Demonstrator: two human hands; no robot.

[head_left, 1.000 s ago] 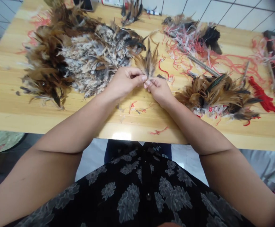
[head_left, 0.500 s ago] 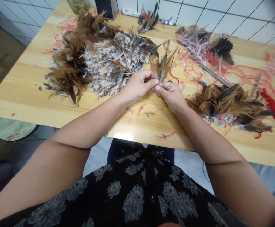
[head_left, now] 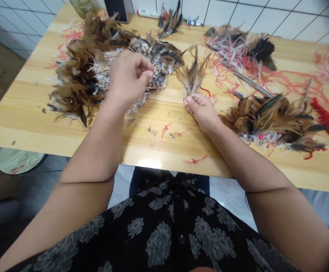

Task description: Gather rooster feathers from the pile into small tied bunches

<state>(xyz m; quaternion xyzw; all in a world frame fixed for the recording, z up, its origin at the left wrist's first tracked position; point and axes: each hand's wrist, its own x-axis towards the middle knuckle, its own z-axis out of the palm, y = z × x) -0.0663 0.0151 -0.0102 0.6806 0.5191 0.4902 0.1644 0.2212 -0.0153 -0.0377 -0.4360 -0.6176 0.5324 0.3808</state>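
My right hand [head_left: 201, 109] is closed on the quill ends of a small bunch of brown feathers [head_left: 192, 74], which fans upward above the wooden table [head_left: 159, 151]. My left hand [head_left: 129, 77] hovers over the big heap of brown and grey-white feathers [head_left: 96, 71] at the left. Its fingers are curled in a loose pinch; whether anything is between them I cannot make out.
A second pile of brown feathers with red and white string [head_left: 272, 117] lies right of my right hand. Red and white string scraps and thin sticks [head_left: 238, 56] litter the far right. Markers [head_left: 149, 13] and a dark object [head_left: 116, 9] stand at the back edge. A round stool [head_left: 16, 160] sits lower left.
My left hand has let go of the small bunch and moved left and away over the big feather heap. My right hand stays put with the bunch.
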